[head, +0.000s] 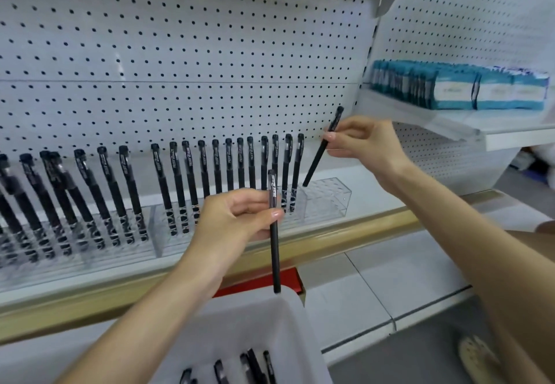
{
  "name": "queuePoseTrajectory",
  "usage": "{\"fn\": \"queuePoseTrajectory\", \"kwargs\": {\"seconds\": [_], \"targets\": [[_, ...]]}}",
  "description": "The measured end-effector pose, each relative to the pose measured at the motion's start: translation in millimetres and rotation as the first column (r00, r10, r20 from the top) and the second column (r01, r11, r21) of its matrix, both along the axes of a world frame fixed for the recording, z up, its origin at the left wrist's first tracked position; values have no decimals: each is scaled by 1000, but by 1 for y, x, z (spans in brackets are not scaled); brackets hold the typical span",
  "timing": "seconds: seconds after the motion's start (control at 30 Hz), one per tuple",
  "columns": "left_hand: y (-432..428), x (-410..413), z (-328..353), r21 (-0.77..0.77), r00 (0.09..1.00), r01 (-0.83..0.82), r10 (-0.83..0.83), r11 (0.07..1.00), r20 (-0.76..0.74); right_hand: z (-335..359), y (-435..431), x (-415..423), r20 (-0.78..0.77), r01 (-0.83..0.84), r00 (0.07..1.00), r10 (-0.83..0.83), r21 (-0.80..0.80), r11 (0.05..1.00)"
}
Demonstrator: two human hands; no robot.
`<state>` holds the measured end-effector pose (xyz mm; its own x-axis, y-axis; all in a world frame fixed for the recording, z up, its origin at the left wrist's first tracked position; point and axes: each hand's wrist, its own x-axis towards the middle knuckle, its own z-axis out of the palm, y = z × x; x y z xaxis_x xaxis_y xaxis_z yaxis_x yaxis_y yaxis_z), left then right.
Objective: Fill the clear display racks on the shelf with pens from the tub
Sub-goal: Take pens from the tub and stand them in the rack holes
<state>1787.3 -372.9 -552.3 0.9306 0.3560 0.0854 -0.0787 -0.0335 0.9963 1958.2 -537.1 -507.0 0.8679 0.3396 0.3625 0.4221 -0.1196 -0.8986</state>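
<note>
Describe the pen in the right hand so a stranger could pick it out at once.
Follow the pegboard down to the row of black pens in clear racks, then to its right end. There the right hand pinches one pen, slanted over the empty holes, not seated like its neighbours.

Both bare forearms are extended forward. A pen (274,257) is pinched upright by the left hand (237,218); a second pen (319,155), tilted, is pinched by the right hand (366,143), held higher.
</note>
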Motion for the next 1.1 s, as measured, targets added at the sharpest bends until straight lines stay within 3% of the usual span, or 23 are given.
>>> {"fn": "queuePoseTrajectory", "kwargs": {"seconds": [0.37,0.9,1.1], "targets": [[6,4,-5,-40,1000,8,-8,999,-2,-12,15,23,-76,-160,987,141,-374,914],[11,-2,-5,-15,1000,-4,4,1000,-5,-17,8,23,-98,-120,991,90,-370,921],[6,-4,-4,-39,1000,-6,5,999,-19,0,-5,-8,91,53,995,-33,-222,974]]}}
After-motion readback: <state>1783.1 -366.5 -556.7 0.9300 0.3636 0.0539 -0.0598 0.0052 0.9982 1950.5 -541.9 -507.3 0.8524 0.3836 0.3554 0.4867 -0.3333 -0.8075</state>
